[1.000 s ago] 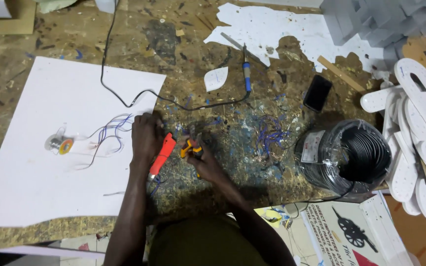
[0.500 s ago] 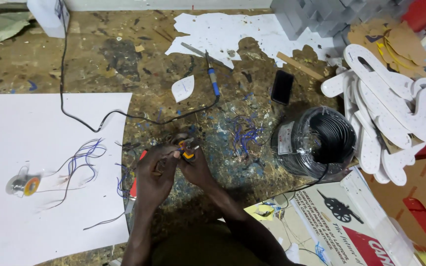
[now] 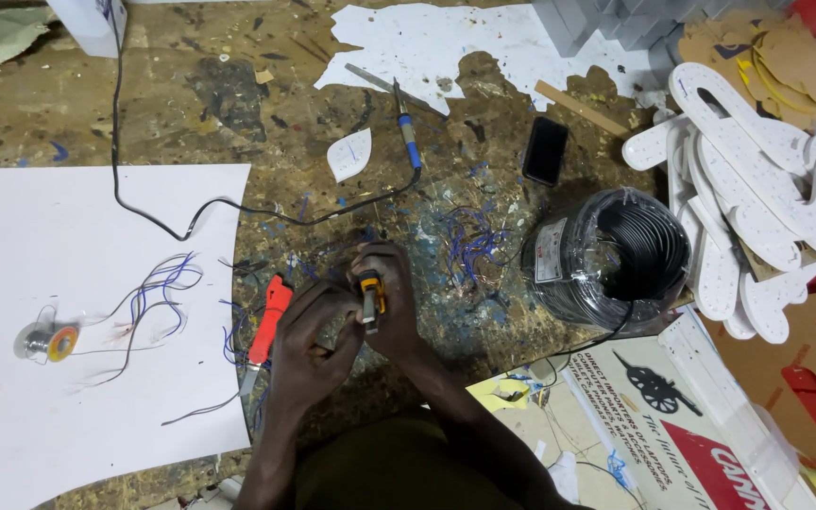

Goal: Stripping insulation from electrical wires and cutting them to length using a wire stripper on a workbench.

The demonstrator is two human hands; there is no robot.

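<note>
**Both hands closed around a small yellow-and-black tool at the centre of the tabletop**

Low in the middle of the frame, the right hand [image 3: 391, 302] and the left hand [image 3: 312, 331] meet over the paint-spattered tabletop [image 3: 191, 104]. The right hand's fingers are clenched round a small yellow-and-black tool [image 3: 370, 297], which stands nearly upright between the two hands. The left hand's fingers curl in against the same tool from the left side; whether they grip it or something thin beside it cannot be made out.

Just left of the left hand lies a red-handled knife [image 3: 266, 326], its blade pointing toward the lower edge of the frame, half on the large white sheet [image 3: 40, 425] that fills the left side. On that sheet lie loose blue and white wires [image 3: 158, 283], and further left a small spool of solder [image 3: 46, 342].

Above the hands, a blue-handled soldering iron [image 3: 408, 137] rests with its black cord [image 3: 144, 212] looping off to the upper left. A dark phone [image 3: 545, 151] lies to its right. To the right of the hands sits a wrapped coil of black cable [image 3: 616, 260], and beyond it, at the right edge, a pile of white cut-out shapes [image 3: 757, 208].
</note>
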